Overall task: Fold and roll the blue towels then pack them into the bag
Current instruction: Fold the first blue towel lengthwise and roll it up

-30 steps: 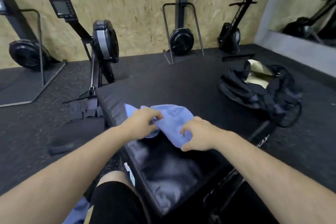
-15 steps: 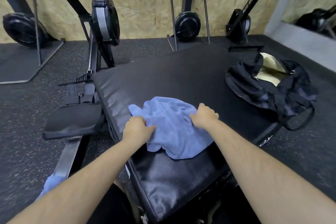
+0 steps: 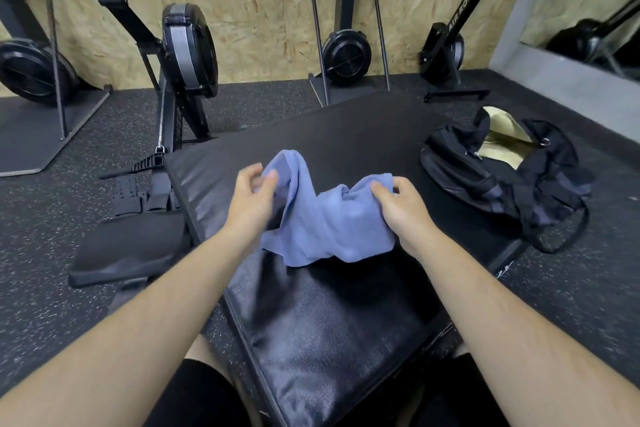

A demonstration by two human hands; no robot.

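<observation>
Two bare hands hold one soft, crumpled blue towel (image 3: 329,222) over a black padded mat (image 3: 346,128) with a grainy, leather-like skin. The left hand (image 3: 254,199) pinches a raised corner between thumb and fingers (image 3: 272,179). The right hand (image 3: 403,210) grips the bunched opposite edge, so the cloth sags between them onto the mat. A black fabric bag (image 3: 502,180) lies unzipped at the mat's right edge, its pale lining showing. The floor (image 3: 52,225) is speckled rubber.

A gym: rowing machines (image 3: 188,52) stand along a chipboard wall (image 3: 259,10), some stored upright, on speckled black rubber floor (image 3: 52,218), with a padded black vinyl box (image 3: 346,322) in the foreground.
</observation>
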